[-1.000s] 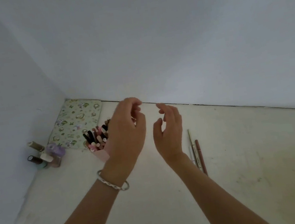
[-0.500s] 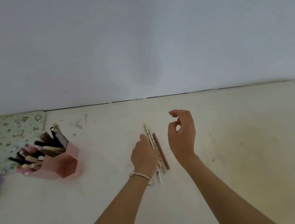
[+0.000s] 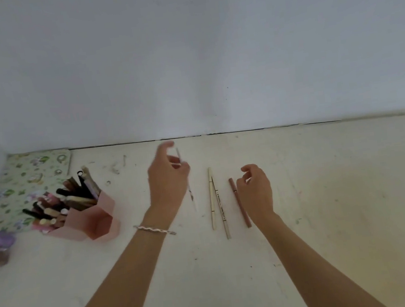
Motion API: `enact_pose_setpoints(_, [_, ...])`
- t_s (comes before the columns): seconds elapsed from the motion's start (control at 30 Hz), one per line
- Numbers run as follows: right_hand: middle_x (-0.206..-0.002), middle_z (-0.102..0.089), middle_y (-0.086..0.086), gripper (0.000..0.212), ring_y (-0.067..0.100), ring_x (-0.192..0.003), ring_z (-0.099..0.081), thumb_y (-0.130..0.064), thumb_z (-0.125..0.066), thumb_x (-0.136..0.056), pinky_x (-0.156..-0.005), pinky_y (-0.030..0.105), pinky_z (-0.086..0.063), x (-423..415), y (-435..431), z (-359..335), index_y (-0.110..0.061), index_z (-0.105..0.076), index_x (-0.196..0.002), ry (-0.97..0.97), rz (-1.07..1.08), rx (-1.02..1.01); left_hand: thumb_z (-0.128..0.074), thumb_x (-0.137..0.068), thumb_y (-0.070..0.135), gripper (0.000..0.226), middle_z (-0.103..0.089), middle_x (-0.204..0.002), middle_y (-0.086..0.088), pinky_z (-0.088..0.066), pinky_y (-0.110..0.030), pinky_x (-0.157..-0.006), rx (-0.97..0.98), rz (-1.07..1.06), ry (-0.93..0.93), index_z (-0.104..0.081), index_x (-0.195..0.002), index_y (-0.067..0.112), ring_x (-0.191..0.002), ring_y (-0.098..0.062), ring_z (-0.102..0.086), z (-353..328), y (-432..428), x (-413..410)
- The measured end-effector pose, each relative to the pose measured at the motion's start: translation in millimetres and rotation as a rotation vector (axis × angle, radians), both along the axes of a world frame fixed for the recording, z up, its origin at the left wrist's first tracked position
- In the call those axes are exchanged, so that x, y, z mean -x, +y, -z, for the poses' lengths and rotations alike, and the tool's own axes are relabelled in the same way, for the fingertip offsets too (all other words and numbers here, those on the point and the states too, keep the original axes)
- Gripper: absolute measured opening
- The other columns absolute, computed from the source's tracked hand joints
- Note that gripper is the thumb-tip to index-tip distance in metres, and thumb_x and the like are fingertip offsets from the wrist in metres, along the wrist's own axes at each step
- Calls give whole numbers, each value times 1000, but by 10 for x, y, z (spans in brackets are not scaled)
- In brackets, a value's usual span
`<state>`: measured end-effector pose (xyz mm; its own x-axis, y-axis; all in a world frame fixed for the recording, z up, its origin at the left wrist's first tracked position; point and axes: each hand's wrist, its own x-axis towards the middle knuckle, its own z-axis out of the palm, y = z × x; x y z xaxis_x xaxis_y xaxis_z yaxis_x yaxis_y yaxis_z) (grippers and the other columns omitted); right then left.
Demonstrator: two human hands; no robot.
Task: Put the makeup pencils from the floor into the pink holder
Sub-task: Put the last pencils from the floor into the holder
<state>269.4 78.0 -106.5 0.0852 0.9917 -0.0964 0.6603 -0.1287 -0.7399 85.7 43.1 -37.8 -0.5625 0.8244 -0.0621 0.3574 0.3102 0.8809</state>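
Since half a second ago: left hand (image 3: 167, 181) lifted, now pinching thin pencil (image 3: 184, 176). Right hand (image 3: 255, 192) loosely curled, holding nothing. Three pencils (image 3: 213, 198) on floor (image 3: 334, 212). Holder (image 3: 93, 220) at nine o'clock; probably next destination.
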Motion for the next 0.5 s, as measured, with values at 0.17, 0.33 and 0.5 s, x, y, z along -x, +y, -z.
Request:
enact_pose_setpoints(0.17, [-110, -57, 13, 33, 29, -96, -57, -15, -43, -102, -74, 32, -44, 107, -122, 114, -10, -45, -134, -403, -298, 17, -62, -83, 5, 40, -64, -83, 6, -57, -21, -70, -217, -88, -6, -59, -118, 25, -76, -17, -69, -519, -78, 373])
enact_pose_setpoints(0.33, [-101, -53, 7, 38, 24, -82, -56, -7, -44, -100, -70, 28, -42, 566, -9, -320, -11, -47, -138, -113, -271, -276, -60, -85, 5, 39, -65, -89, 1, -60, -42, -76, -300, -139, 18, -60, -119, 23, -82, -20, -69, -847, -296, 670])
enact_pose_setpoints(0.5, [-100, -50, -6, 35, 1, -82, -52, -8, -50, -95, -77, 9, -42, 1079, 35, -893, -18, -53, -128, 264, -298, -551, -59, -87, 16, 28, -67, -92, -2, -59, -42, -75, -463, -330, 224, -57, -113, 28, -81, -15, -69, -1161, -593, 1315])
